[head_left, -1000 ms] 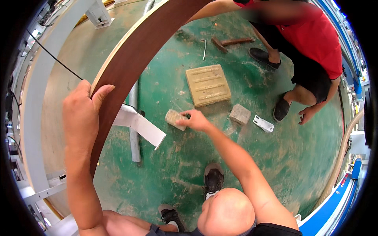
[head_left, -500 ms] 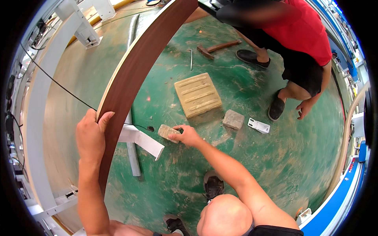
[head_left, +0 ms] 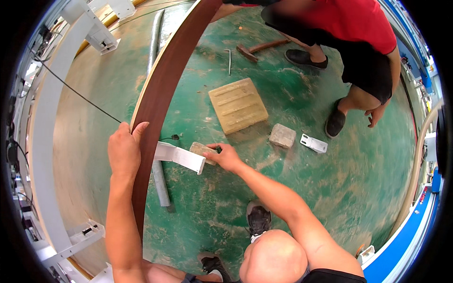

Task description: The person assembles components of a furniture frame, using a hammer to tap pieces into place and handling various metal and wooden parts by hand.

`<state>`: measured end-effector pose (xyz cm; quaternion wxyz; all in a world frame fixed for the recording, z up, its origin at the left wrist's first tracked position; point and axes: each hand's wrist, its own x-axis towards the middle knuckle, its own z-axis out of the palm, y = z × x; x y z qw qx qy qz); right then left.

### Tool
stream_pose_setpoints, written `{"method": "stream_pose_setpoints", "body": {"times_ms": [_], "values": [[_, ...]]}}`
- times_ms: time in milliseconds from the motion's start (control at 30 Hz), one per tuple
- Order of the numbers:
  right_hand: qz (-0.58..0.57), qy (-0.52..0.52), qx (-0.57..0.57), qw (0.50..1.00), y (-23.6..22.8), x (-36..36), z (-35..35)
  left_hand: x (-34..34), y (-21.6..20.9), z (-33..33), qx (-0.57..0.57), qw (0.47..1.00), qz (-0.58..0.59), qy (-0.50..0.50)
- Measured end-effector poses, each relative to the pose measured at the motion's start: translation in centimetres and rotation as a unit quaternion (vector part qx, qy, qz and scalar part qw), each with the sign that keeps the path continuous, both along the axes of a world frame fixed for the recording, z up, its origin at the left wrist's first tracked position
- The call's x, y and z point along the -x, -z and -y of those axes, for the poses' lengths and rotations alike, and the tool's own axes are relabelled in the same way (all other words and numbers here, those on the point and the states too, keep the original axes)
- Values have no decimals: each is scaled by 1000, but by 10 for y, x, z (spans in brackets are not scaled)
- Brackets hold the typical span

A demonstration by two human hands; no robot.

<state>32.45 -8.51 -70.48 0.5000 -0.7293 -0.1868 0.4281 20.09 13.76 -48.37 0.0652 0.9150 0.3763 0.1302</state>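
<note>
A long dark-brown board (head_left: 158,92) with a pale edge stands on its narrow side. My left hand (head_left: 126,150) is closed over its upper edge, thumb on the brown face. A white bent metal bracket (head_left: 181,158) sticks out from the board's right side low down. My right hand (head_left: 224,157) grips a small rough paving block (head_left: 200,149) just beside the bracket, whose end overlaps the block in view. Whether bracket and block touch, I cannot tell. The board's far end is by a crouching co-worker in a red top (head_left: 349,23), whose arm reaches behind it.
A yellow ribbed paving tile (head_left: 238,106), a grey block (head_left: 282,136) and a white slotted bracket (head_left: 314,143) lie on the green floor (head_left: 302,203). Farther off are a hammer (head_left: 259,49) and an L-shaped rod (head_left: 230,61). A grey pipe (head_left: 161,184) runs beneath the board.
The board has shifted right with my left hand, carrying its bracket closer to the block. My right hand keeps hold of the block. The view has shifted slightly.
</note>
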Motion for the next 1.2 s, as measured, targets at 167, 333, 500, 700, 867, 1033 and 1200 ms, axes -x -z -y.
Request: {"method": "stream_pose_setpoints", "body": {"times_ms": [167,333,500,700,867,1033,1200], "values": [[63,18,-83,994,16,4,14,-9,0,1,16,1000,-10,-14],[132,66,-35,988,12,18,8,-9,4,2,-2,1000,-2,-21],[50,56,-70,995,9,15,-13,-4,6,2,-2,999,4,-44],[84,63,-179,978,36,34,-42,-12,22,1,-39,998,-5,-48],[-8,61,-148,987,37,26,-55,1,44,-16,-49,997,-18,-61],[-1,89,-200,976,48,21,-73,-1,43,-18,-21,997,-12,-78],[-3,76,-245,967,49,30,-85,-8,44,-20,-7,998,1,-69]]}}
